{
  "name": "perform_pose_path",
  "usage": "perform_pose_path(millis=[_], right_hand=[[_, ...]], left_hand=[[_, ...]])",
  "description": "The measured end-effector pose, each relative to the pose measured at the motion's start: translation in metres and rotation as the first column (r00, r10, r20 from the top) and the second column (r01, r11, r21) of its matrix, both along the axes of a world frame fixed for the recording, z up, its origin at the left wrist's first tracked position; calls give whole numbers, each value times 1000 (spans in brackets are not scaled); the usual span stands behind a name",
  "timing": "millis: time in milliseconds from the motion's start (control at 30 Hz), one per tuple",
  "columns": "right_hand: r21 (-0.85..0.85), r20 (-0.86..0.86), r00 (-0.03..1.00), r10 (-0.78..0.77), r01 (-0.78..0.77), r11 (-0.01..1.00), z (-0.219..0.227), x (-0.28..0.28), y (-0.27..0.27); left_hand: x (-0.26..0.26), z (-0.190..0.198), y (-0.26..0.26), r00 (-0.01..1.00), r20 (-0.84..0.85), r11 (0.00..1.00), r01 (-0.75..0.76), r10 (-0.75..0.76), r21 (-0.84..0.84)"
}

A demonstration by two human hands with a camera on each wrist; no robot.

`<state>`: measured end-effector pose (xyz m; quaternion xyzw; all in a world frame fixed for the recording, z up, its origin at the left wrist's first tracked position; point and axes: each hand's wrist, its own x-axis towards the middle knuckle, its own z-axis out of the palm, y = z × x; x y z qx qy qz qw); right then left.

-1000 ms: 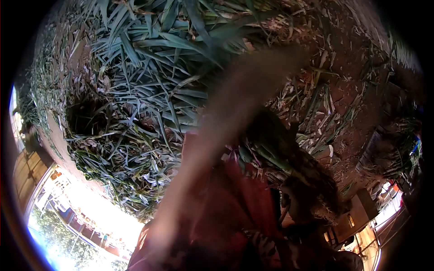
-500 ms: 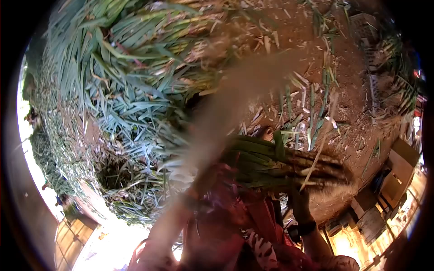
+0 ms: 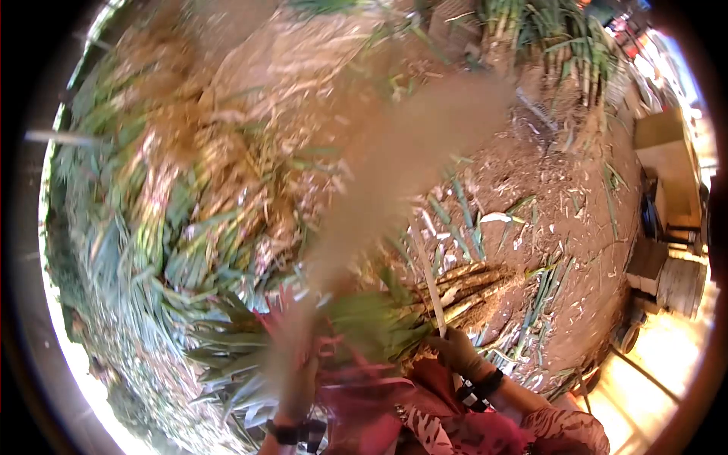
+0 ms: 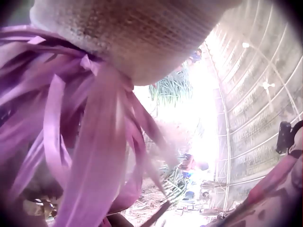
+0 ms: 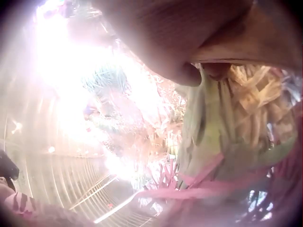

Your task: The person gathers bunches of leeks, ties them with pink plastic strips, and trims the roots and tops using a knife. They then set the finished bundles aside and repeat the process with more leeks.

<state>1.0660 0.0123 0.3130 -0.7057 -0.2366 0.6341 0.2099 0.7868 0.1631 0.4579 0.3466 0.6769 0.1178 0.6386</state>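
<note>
Bundle of leeks (image 3: 379,315): near centre, across the person's front, leaves left, roots right. Pink strips (image 4: 97,142): beside the leaves, beneath the left hand (image 3: 302,383), whose hidden fingers cannot be read. Right hand (image 3: 461,355): at the bundle's near side, fingers curled around a pale stick (image 3: 430,284). Left: heaped leeks (image 3: 171,235). Right: cardboard boxes (image 3: 667,171).

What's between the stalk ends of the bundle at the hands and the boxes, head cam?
Brown soil with loose green leaves on it, between the bundle and the boxes. Head view shows it.
</note>
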Motion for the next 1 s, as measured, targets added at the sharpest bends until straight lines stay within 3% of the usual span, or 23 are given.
perform_pose_path(millis=[67, 100, 200, 267, 333, 400, 433, 533, 633, 700, 800, 833, 967, 1000], right_hand=[[-110, -43, 990, -131, 126, 986, 19, 22, 18], [-107, -80, 967, -241, 232, 967, 37, 33, 37], [-46, 47, 966, -255, 257, 965, 7, 64, 51], [186, 144, 977, -161, 133, 974, 11, 97, 79], [125, 139, 963, -230, 214, 969, 29, 120, 120], [-207, 66, 891, -448, 452, 868, 78, 155, 192], [-141, 78, 879, -471, 477, 867, 57, 162, 189], [-201, 72, 811, -581, 582, 788, 82, 197, 242], [-161, 47, 758, -651, 649, 744, 97, 234, 279], [-160, 40, 749, -661, 658, 736, 106, 259, 304], [-172, 40, 762, -647, 643, 746, 106, 303, 336], [-151, 21, 746, -666, 660, 735, 105, 318, 348], [-73, 18, 704, -710, 710, 701, 77, 399, 399], [-87, 8, 688, -725, 723, 685, 84, 414, 418]], left_hand=[[22, 4, 23, 998, -14, 998, 62, -62, 21], [26, -3, 37, 981, -55, 978, 189, -184, 95], [70, -5, 90, 937, -99, 919, 347, -334, 189], [101, -16, 130, 941, -29, 922, 337, -338, 192], [136, -20, 179, 926, -1, 912, 373, -378, 170], [179, -16, 232, 925, 21, 922, 376, -379, 86], [199, -11, 256, 915, 51, 916, 397, -400, 55], [249, -6, 323, 839, -25, 827, 541, -544, 154], [292, -21, 386, 772, -33, 764, 633, -634, 123], [333, -23, 425, 764, 67, 763, 629, -642, 150], [397, -26, 479, 662, -120, 647, 749, -740, 144], [424, -25, 492, 710, -47, 693, 698, -703, 183], [543, -20, 546, 699, 30, 682, 687, -714, 251], [566, -21, 562, 668, -9, 657, 734, -744, 171]])
